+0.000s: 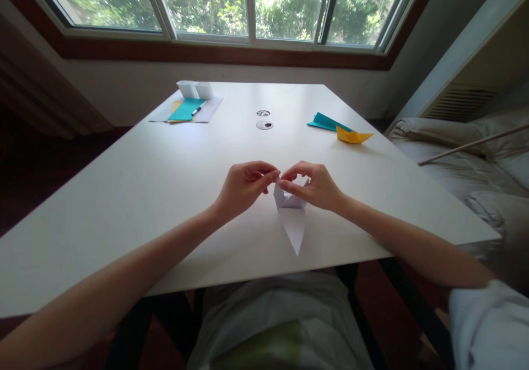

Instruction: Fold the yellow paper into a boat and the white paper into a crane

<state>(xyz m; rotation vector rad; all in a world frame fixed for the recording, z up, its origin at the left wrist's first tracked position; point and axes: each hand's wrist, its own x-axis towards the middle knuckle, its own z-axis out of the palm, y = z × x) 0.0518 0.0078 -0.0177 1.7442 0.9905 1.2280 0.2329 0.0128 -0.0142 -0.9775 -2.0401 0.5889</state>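
Observation:
A partly folded white paper point(293, 224) stands near the table's front edge, with raised sides and a pointed flap toward me. My left hand point(250, 185) pinches the top of its left corner between thumb and forefinger. From the other side, my right hand point(313, 185) closes its thumb and fingers on the same upper edge, its fingertips almost touching those of the left. Part of the paper's far side is hidden behind the right hand.
A teal folded paper plane point(328, 122) and a yellow paper boat point(353, 135) lie at the right. Back left are paper sheets point(187, 109), a pen point(199, 108) and two white paper boxes point(195, 90). Round cable holes point(264, 124) mark the white table point(144, 193).

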